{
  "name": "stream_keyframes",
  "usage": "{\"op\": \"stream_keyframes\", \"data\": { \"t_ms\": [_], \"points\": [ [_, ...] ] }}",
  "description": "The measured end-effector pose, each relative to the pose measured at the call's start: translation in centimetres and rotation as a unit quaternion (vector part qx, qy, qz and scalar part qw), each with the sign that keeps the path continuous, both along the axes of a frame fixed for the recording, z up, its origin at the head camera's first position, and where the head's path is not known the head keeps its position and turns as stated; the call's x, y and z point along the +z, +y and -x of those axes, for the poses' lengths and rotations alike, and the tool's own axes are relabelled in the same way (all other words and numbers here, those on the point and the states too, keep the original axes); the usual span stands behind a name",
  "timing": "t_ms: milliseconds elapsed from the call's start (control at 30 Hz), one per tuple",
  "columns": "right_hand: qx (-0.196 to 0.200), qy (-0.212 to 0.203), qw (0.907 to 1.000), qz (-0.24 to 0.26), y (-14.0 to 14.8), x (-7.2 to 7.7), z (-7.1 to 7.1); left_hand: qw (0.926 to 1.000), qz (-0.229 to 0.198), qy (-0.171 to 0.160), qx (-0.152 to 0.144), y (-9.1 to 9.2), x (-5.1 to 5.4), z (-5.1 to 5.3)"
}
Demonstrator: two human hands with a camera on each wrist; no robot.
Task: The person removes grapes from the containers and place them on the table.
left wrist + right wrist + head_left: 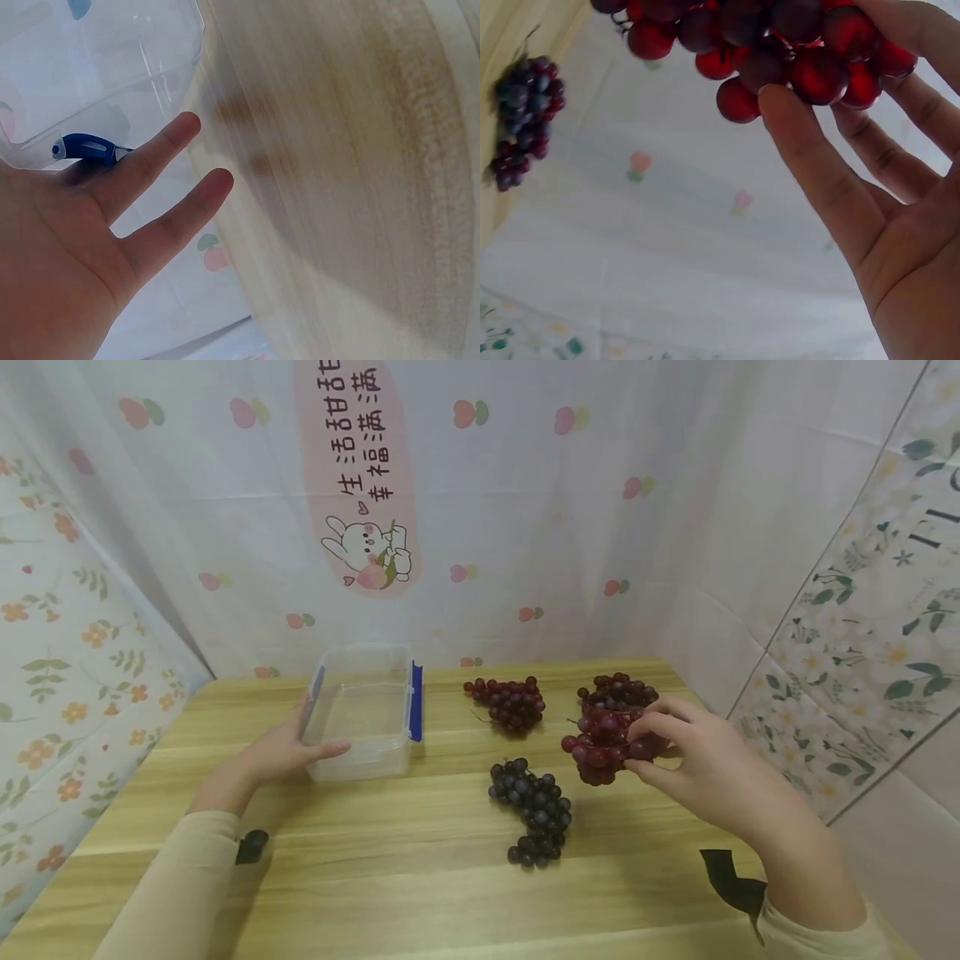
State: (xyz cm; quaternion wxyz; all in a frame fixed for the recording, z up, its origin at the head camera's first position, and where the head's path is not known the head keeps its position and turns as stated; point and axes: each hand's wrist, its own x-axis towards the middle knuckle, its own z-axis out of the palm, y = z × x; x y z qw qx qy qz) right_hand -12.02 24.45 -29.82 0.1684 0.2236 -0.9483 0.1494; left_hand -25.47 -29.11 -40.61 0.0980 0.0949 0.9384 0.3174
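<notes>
My right hand pinches a bunch of red grapes, held in front of a darker red bunch at the table's back right. In the right wrist view, the fingers press around the lit red grapes. With straight fingers, my left hand touches the left side of a clear plastic container, its thumb across the near side. Two extended fingers show in the left wrist view beside the container's blue clip.
Another red bunch lies at the back middle of the wooden table. Nearer lies a black bunch of grapes. A blue clip flap sticks out on the container's right side. Printed curtains hang behind the table.
</notes>
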Motion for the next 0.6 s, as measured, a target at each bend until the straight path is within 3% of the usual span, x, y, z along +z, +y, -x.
{"op": "stream_keyframes", "data": {
  "t_ms": [367,600],
  "points": [
    [-0.096,-0.066,0.9929,-0.024,2.5,-2.7,0.6,0.9999,0.008,-0.011,0.007,-0.1,0.2,-0.2],
    [-0.122,-0.087,0.9882,-0.033,3.9,-4.1,1.2,0.9999,0.013,-0.007,0.008,0.2,0.5,-0.3]
  ]
}}
